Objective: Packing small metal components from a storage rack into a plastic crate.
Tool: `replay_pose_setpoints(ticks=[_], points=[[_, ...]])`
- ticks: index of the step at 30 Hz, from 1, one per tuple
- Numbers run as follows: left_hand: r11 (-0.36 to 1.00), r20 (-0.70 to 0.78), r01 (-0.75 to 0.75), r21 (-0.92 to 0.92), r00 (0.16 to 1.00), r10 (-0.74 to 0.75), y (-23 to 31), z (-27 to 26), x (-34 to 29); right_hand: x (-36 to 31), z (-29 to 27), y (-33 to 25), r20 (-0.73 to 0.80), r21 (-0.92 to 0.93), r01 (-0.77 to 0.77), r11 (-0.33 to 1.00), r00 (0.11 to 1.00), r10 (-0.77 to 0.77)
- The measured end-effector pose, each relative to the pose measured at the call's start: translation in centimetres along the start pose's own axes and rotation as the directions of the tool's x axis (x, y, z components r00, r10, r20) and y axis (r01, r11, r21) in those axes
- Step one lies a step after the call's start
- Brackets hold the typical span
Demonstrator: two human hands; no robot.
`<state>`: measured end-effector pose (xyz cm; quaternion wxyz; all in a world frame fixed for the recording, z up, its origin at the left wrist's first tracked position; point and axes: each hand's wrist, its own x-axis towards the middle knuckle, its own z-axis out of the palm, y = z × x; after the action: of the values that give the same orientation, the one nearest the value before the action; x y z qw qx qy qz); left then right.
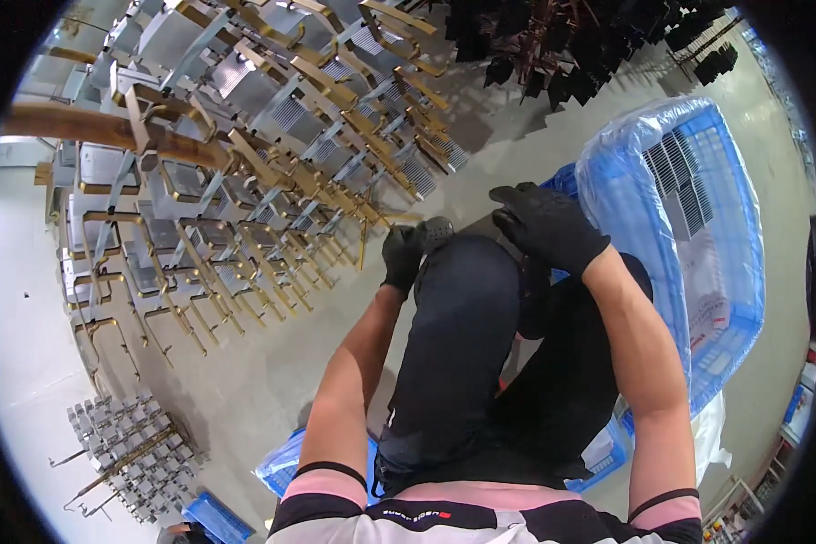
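My left hand (403,256), in a black glove, is beside my left knee, close to the gold-coloured hooks of a hanging rack (335,177). Its fingers are curled closed; whatever may be in them is hidden. A grey, dotted, rounded thing (438,233) shows right beside it, perhaps a shoe tip. Above my other knee is my right hand (553,222), also black-gloved, with fingers and thumb apart and nothing visible between them. It is next to a blue plastic crate (743,299) lined with clear film. Grey finned metal plates (680,181) lie inside the crate.
Many flat silver metal parts (163,45) hang on the rack at left. Black parts (571,45) hang at the far side. A smaller rack of grey pieces (127,453) stands lower left. More blue crates (218,519) are near me, and a brown bar (72,122) juts in at left.
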<state>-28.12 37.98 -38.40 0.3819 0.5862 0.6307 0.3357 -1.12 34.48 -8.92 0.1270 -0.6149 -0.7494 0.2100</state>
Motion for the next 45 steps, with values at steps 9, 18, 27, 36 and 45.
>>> replay_pose_setpoints(ticks=[9,18,27,36,45], points=[[0.916,0.196,0.053,0.397,0.970,-0.141,4.6,6.1,7.8,-0.5,-0.1,1.1,0.081,0.023,-0.057,0.998,0.995,0.054],[0.918,0.008,-0.010,0.397,1.000,0.008,-7.4,11.6,10.8,0.1,-0.3,0.8,-0.015,0.084,0.066,0.994,0.998,-0.065],[0.922,-0.086,0.072,0.381,0.995,-0.042,-12.9,2.7,15.6,1.2,-1.6,-2.8,-0.023,0.118,0.172,0.978,0.985,-0.170],[0.940,0.189,0.325,0.101,0.922,-0.339,-3.1,11.5,12.2,0.2,-1.0,0.4,0.109,0.056,0.127,0.990,0.985,-0.132],[0.964,-0.104,0.147,0.222,0.987,-0.126,-11.0,9.8,14.8,0.8,-2.2,-1.6,0.042,0.068,0.160,0.985,0.986,-0.163]])
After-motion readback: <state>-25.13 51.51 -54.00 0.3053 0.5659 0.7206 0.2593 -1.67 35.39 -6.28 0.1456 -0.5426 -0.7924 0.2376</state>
